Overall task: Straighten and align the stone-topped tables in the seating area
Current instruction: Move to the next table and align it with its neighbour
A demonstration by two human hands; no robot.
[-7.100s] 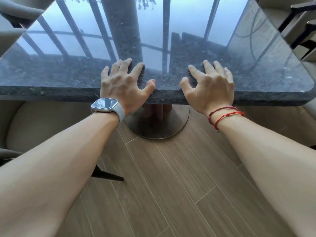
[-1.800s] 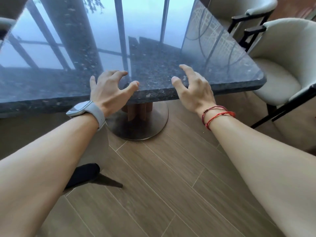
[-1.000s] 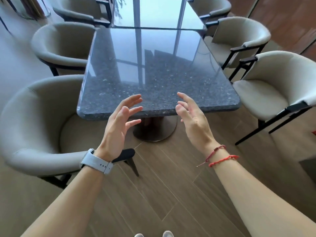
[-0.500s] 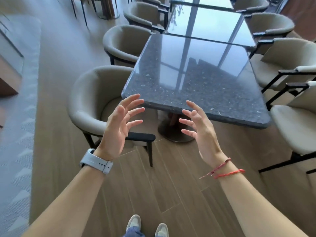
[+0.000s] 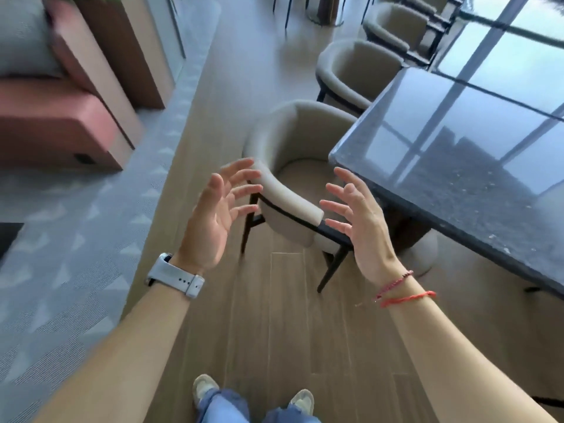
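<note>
The dark speckled stone-topped table (image 5: 457,166) runs along the right side, its glossy top reflecting window bars. A second stone table (image 5: 518,41) lines up behind it at the upper right. My left hand (image 5: 213,218) and my right hand (image 5: 357,224) float in mid-air with fingers spread, palms facing each other, holding nothing. Both hands are off the table, to the left of its near corner, in front of a beige tub chair (image 5: 293,178).
More beige chairs (image 5: 354,71) line the table's left side. A pink sofa (image 5: 52,117) and a wooden planter stand at the upper left on grey patterned carpet (image 5: 61,254). Wood-plank floor (image 5: 274,331) runs under my feet (image 5: 302,399).
Both hands let go of the table edge and lifted away, fingers spread. The view pulled back and swung left, so the table now lies to the right and the sofa has come into sight.
</note>
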